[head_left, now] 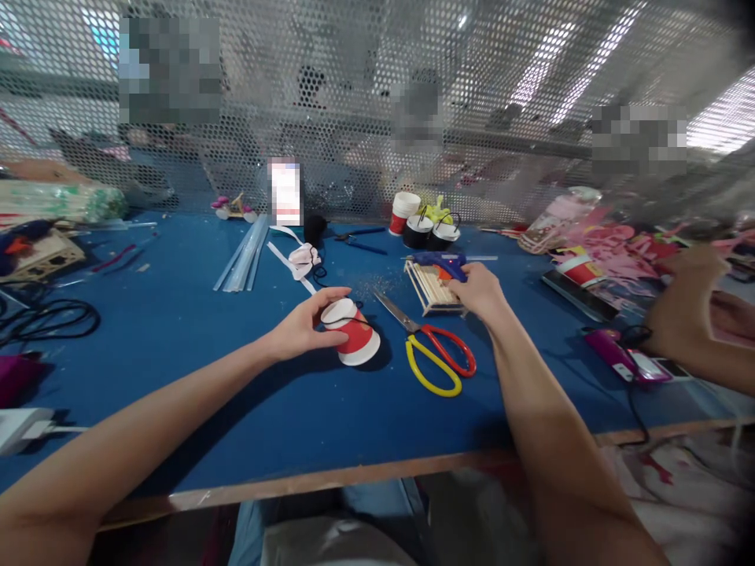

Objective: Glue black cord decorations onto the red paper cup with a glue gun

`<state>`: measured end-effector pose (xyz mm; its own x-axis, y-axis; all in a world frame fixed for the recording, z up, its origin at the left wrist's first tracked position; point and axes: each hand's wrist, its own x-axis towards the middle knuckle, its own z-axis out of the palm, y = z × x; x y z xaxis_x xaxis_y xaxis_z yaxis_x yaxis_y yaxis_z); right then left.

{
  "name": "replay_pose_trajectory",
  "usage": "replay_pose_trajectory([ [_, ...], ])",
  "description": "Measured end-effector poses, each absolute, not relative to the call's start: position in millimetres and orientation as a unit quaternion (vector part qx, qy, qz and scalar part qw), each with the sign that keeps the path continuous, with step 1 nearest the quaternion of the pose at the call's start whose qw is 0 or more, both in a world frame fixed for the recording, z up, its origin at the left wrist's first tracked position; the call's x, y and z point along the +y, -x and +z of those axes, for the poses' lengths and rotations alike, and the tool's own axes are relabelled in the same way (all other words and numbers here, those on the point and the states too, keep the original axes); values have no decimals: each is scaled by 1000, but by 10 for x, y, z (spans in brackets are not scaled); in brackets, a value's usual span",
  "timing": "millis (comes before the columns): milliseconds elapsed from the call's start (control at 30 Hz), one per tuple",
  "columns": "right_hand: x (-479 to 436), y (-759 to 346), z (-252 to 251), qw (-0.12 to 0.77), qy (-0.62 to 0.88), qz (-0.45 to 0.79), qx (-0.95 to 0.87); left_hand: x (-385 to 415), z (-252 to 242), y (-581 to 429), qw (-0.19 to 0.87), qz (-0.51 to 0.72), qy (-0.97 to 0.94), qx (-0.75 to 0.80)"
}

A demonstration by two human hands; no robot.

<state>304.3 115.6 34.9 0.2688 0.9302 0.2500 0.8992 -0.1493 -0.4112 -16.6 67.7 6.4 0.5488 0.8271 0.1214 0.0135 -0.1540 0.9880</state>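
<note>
My left hand (307, 324) is wrapped round a red and white paper cup (354, 336) that lies tilted on the blue table (177, 346). A thin dark wire or handle arcs over the cup. My right hand (480, 289) is closed on a blue glue gun (443, 264), which rests above a small structure of wooden sticks (429, 289). Between the two hands lie scissors (433, 354) with one red and one yellow handle, blades pointing away from me.
Clear glue sticks (244, 258) lie at the back left, and paper cups, two of them black with handles (421, 224), stand at the back. Cables (53, 318) run at the left. Another person's arm (696, 322) reaches in at the right over pink paper scraps. A perforated screen closes the back.
</note>
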Motion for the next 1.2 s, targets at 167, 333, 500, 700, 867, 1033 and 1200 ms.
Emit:
replay_pose_trajectory([
  [167, 907, -2821, 536, 421, 660, 263, -564, 666, 46, 190, 606, 377, -630, 307],
  [333, 509, -2479, 686, 404, 527, 386, -640, 674, 13, 206, 627, 379, -616, 289],
  [500, 297, -2252, 597, 349, 497, 402, -686, 679, -1, 224, 627, 376, -621, 281],
  [700, 193, -2214, 510, 297, 535, 276, -741, 700, -11, 241, 623, 369, -632, 275],
  [867, 121, -2192, 520, 298, 555, 188, -753, 680, -8, 228, 627, 370, -629, 272],
  [1033, 96, -2198, 482, 296, 574, 125, -753, 663, -5, 221, 621, 376, -631, 273],
  [1200, 83, -2199, 454, 280, 577, 100, -761, 670, -24, 221, 616, 379, -635, 271],
])
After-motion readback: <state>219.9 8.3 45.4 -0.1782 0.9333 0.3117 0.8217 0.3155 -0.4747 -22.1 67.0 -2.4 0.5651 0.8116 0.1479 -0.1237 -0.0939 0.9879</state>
